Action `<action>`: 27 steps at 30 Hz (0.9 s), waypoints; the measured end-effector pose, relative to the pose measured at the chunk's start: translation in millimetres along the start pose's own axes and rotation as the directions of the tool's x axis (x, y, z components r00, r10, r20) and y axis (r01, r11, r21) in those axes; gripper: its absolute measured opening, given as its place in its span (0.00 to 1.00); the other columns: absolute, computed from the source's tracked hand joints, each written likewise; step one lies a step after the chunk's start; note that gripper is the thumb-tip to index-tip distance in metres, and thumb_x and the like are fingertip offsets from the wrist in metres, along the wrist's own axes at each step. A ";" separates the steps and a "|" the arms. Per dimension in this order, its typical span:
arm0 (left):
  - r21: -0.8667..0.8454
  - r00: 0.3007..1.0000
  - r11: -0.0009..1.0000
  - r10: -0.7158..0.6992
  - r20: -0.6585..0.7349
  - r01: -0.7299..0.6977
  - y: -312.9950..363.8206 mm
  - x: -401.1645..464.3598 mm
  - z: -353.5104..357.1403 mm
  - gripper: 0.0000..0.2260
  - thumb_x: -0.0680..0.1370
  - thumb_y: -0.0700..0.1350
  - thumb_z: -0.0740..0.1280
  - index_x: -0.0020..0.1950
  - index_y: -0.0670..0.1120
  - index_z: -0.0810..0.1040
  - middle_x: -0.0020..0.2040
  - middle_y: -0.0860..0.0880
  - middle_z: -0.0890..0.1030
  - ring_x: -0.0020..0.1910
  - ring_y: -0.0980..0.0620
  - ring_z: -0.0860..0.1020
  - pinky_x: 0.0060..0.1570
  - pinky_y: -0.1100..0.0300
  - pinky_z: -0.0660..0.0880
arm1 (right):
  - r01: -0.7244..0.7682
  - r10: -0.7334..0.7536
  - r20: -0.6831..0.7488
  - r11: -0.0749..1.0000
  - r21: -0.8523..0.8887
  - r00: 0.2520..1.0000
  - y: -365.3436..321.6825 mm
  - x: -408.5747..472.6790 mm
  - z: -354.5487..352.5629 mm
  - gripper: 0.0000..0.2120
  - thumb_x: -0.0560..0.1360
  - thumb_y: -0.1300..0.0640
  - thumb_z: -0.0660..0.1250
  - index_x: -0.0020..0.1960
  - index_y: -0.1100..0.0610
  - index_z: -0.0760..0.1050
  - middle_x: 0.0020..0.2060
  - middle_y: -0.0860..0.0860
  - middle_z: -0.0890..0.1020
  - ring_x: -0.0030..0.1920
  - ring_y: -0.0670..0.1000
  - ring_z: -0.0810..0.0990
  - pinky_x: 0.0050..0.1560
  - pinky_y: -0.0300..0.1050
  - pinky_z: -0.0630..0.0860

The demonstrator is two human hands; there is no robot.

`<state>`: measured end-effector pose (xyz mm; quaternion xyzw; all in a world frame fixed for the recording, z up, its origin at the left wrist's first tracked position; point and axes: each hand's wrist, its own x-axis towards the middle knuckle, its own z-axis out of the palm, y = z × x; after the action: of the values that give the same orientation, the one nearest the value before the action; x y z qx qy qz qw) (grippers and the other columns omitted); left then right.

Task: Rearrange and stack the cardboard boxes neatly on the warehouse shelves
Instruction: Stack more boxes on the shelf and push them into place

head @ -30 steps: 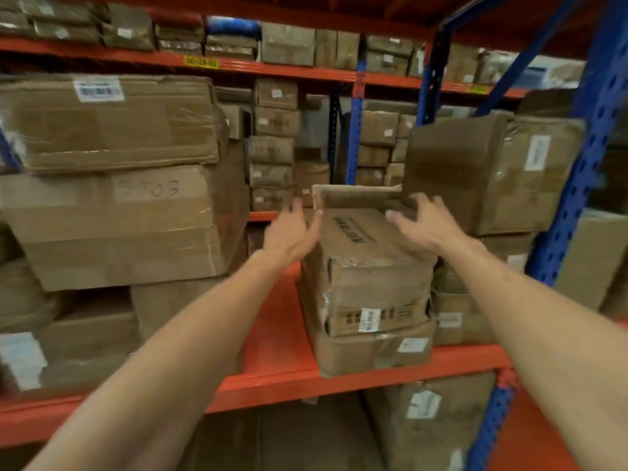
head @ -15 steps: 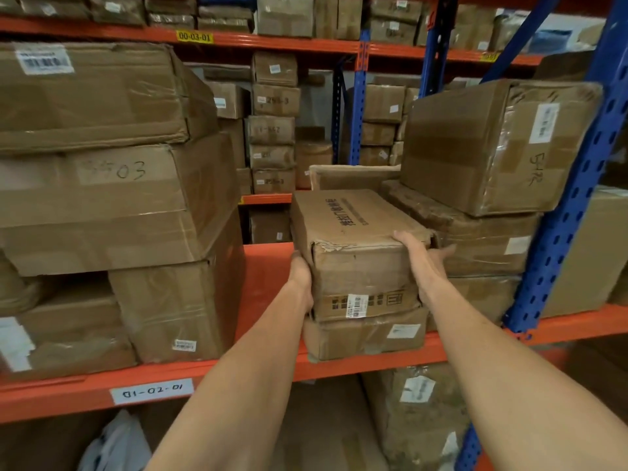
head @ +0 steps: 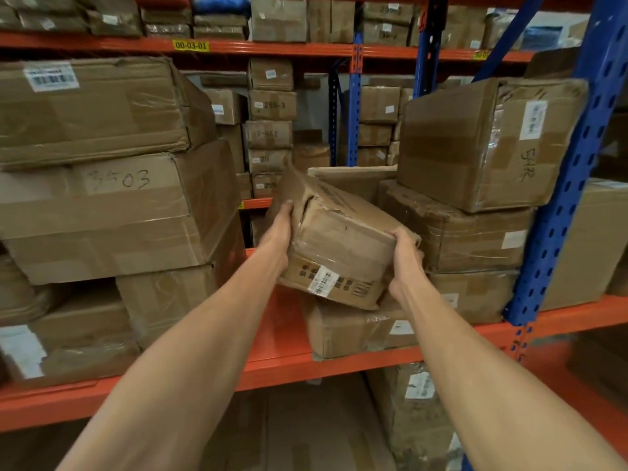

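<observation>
Cardboard fills my view: I am holding a dented, tape-wrapped box (head: 339, 243) tilted between both hands above the orange shelf (head: 282, 338). My left hand (head: 277, 237) is pressing flat along the box's left face, fingers extended up toward its top edge. My right hand (head: 404, 263) is gripping the right corner, thumb curling over the top edge. The box's barcode label (head: 324, 283) is facing me. Its lower edge is sitting just above a flatter carton (head: 356, 329) lying on the shelf. A box marked 3503 (head: 115, 212) is sitting to the left, a stack of taped boxes (head: 475, 212) to the right, beside the blue upright (head: 571, 185).
</observation>
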<state>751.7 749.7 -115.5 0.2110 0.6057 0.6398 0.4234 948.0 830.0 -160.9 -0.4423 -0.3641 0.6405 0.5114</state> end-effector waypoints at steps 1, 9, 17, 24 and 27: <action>0.059 0.997 0.998 0.013 -0.070 -0.009 12.0 -2.5 -6.3 0.44 0.65 0.76 0.70 0.71 0.46 0.78 0.57 0.40 0.85 0.51 0.37 0.86 0.56 0.42 0.81 | -0.036 0.034 0.035 0.998 0.049 0.999 8.2 -5.1 6.5 0.39 0.70 0.39 0.71 0.76 0.53 0.67 0.59 0.58 0.81 0.57 0.59 0.81 0.57 0.57 0.79; 0.555 0.896 0.823 0.332 -0.295 -0.122 73.6 -19.7 -49.6 0.58 0.54 0.80 0.70 0.74 0.45 0.73 0.65 0.42 0.81 0.59 0.38 0.82 0.63 0.44 0.78 | -0.356 0.267 0.301 0.886 0.297 0.916 69.1 -34.8 66.6 0.27 0.73 0.37 0.66 0.66 0.51 0.80 0.60 0.58 0.85 0.62 0.62 0.81 0.67 0.68 0.74; 0.859 0.883 0.509 0.428 -0.195 -0.058 85.6 -13.3 -51.6 0.52 0.63 0.78 0.69 0.76 0.46 0.70 0.69 0.43 0.78 0.65 0.39 0.78 0.60 0.46 0.76 | -0.436 0.325 0.318 0.808 0.395 0.891 132.4 -58.3 89.3 0.30 0.78 0.35 0.62 0.75 0.48 0.70 0.69 0.59 0.75 0.73 0.67 0.71 0.73 0.74 0.68; 0.991 0.936 0.123 0.343 -0.083 0.043 105.7 -6.2 -52.7 0.55 0.68 0.80 0.63 0.80 0.40 0.63 0.77 0.39 0.70 0.73 0.35 0.71 0.67 0.44 0.72 | -0.570 0.426 0.390 0.704 0.424 0.816 165.0 -75.1 109.6 0.36 0.78 0.34 0.68 0.79 0.52 0.65 0.57 0.65 0.77 0.68 0.69 0.77 0.66 0.71 0.76; 0.996 0.971 -0.078 0.239 -0.025 0.044 97.9 -7.7 -45.2 0.52 0.72 0.79 0.56 0.81 0.39 0.62 0.80 0.39 0.66 0.75 0.35 0.67 0.71 0.43 0.68 | -0.574 0.474 0.325 0.694 0.434 0.818 173.4 -69.8 106.3 0.35 0.80 0.35 0.66 0.78 0.56 0.66 0.56 0.67 0.78 0.54 0.68 0.81 0.56 0.67 0.82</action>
<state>692.5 725.7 -28.3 0.4329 0.9003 0.0384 0.0253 796.4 723.5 -270.1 -0.3127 -0.0843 0.8714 0.3684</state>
